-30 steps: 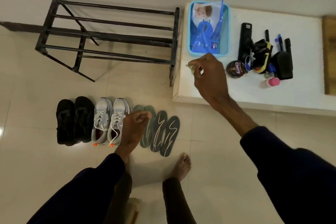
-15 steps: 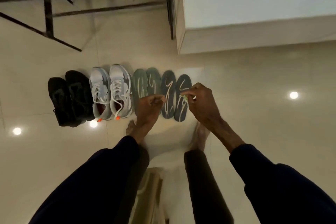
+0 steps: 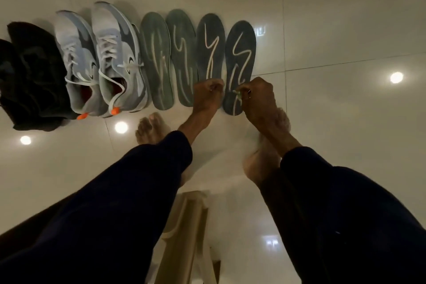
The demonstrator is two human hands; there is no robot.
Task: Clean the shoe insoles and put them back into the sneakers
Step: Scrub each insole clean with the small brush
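Observation:
Several grey-green insoles with pale wavy lines lie side by side on the floor. My left hand hovers with curled fingers over the heel of the third insole; I cannot tell if it touches it. Over the heel half of the rightmost insole, my right hand pinches a small pale green object between thumb and fingers. A pair of light grey sneakers with white laces and orange heel tabs stands left of the insoles, openings toward me.
A pair of black shoes sits at the far left. My bare feet stand on the glossy tile floor just below the insoles. A pale wooden stool is under me, between my legs.
My view has dropped from the white platform to the floor. My right hand carried the small pale green object down to the rightmost insole. My left hand shifted right to the third insole.

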